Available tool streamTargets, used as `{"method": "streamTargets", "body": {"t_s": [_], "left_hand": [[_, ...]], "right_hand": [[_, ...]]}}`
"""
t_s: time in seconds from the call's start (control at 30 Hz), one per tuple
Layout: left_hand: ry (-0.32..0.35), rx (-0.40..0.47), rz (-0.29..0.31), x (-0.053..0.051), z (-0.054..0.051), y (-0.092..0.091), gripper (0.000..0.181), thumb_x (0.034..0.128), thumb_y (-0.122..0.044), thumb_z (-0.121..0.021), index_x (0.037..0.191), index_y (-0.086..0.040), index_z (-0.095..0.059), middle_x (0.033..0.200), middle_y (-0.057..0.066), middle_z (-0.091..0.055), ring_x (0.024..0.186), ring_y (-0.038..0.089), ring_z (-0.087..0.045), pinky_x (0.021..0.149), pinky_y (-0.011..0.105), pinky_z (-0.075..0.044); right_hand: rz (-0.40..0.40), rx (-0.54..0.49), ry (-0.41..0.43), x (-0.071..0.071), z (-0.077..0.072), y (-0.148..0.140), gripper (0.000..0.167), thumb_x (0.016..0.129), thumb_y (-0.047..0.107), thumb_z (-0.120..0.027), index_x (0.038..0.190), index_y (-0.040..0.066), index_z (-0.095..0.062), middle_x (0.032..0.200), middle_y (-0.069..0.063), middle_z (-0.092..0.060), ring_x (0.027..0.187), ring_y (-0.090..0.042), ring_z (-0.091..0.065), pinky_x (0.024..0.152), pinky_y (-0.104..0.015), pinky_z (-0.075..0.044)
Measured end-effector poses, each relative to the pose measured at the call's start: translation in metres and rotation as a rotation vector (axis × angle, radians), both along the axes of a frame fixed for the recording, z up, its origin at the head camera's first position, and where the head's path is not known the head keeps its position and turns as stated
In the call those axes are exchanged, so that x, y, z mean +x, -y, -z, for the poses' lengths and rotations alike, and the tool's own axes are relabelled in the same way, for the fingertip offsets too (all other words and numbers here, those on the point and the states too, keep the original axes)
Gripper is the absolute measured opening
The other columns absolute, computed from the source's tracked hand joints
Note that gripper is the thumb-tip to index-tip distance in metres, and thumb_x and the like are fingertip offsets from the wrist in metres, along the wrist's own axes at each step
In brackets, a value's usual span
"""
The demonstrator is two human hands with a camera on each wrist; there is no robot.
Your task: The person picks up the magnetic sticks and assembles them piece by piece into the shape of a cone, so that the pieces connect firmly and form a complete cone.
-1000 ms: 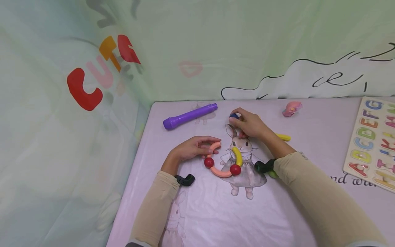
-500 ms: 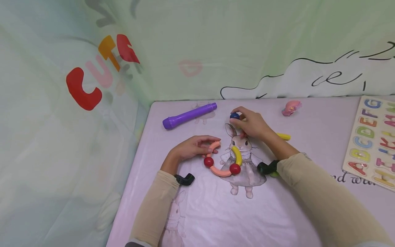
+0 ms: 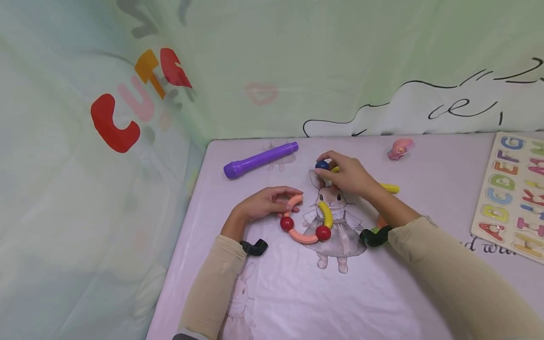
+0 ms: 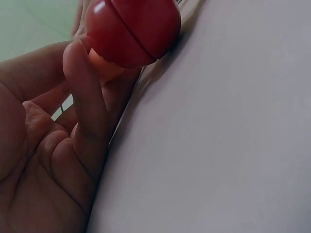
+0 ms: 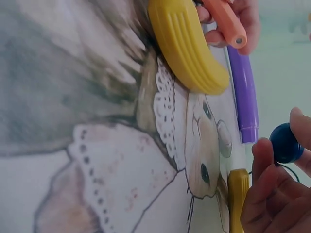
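Observation:
The left hand point(image 3: 268, 203) holds the upper end of an orange curved piece point(image 3: 294, 201), which joins a red ball point(image 3: 286, 224). From there a second orange curve point(image 3: 303, 238), another red ball point(image 3: 323, 233) and a yellow curved piece point(image 3: 326, 215) continue in an open arc on the table. In the left wrist view, fingers curl by the orange piece under a red ball point(image 4: 133, 31). Above the arc, the right hand point(image 3: 348, 175) pinches a dark blue ball point(image 3: 322, 165). In the right wrist view a yellow piece point(image 5: 238, 199) lies beside that hand, partly hidden.
A purple microphone-shaped toy point(image 3: 261, 159) lies at the back left. Farther right are a small pink object point(image 3: 401, 148) and a wooden alphabet board point(image 3: 504, 196). Another yellow piece point(image 3: 390, 188) and a green piece point(image 3: 375, 230) show beside the right forearm.
The right hand has shifted slightly down and to the right with the blue ball, and a yellow piece now shows beside its fingers. The left hand and the arc have barely moved.

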State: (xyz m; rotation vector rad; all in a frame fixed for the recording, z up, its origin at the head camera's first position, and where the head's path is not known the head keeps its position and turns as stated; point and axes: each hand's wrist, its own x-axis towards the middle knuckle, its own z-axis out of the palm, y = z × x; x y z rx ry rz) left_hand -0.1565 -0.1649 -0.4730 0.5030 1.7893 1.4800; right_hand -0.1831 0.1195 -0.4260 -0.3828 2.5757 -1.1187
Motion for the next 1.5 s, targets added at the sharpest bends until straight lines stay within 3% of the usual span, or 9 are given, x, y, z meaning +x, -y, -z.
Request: {"method": "streamTargets", "body": {"t_s": [0.37,0.57,0.87,1.17,1.5], "left_hand": [[0.002,-0.001,-0.006,0.000,0.000,0.000,0.050,0.0998,-0.009,-0.063,0.148,-0.013,-0.052,0.133,0.012,-0.067,0.114,0.018,-0.070,0.082,0.024,-0.056],[0.009,0.009,0.000,-0.001,0.002,0.000,0.049,0.0997,-0.009,-0.063,0.147,-0.013,-0.053,0.134,0.012,-0.066,0.114,0.018,-0.070,0.082,0.024,-0.056],[0.006,0.016,0.001,-0.001,0.001,0.000,0.048,0.0999,-0.009,-0.063,0.147,-0.012,-0.053,0.137,0.012,-0.064,0.114,0.018,-0.070,0.084,0.023,-0.056],[0.023,0.023,-0.002,-0.001,0.001,0.001,0.049,0.0995,-0.006,-0.063,0.147,-0.010,-0.052,0.137,0.013,-0.064,0.113,0.017,-0.070,0.086,0.023,-0.056],[0.018,0.013,-0.007,-0.001,0.002,0.001,0.048,0.0993,-0.006,-0.062,0.146,-0.010,-0.053,0.130,0.014,-0.068,0.110,0.015,-0.070,0.085,0.022,-0.056]], "right_hand": [[-0.064,-0.018,0.051,0.014,-0.002,0.003,0.047,0.101,0.042,-0.063,0.139,0.016,-0.053,0.114,-0.019,-0.065,0.072,-0.023,-0.065,0.063,-0.032,-0.052],[-0.105,-0.048,0.057,0.021,0.000,0.004,0.046,0.101,0.037,-0.064,0.139,0.014,-0.053,0.101,-0.014,-0.066,0.071,-0.025,-0.066,0.063,-0.031,-0.051],[-0.110,-0.040,0.074,0.026,0.007,0.005,0.046,0.101,0.039,-0.065,0.140,0.017,-0.055,0.108,-0.013,-0.066,0.075,-0.021,-0.065,0.069,-0.031,-0.054],[-0.094,-0.028,0.102,0.029,0.010,0.005,0.044,0.100,0.040,-0.065,0.137,0.019,-0.056,0.097,-0.009,-0.065,0.073,-0.021,-0.060,0.068,-0.032,-0.050],[-0.101,-0.040,0.110,0.029,0.012,0.005,0.045,0.099,0.040,-0.066,0.138,0.018,-0.056,0.097,-0.010,-0.063,0.071,-0.020,-0.061,0.064,-0.031,-0.051]]}}
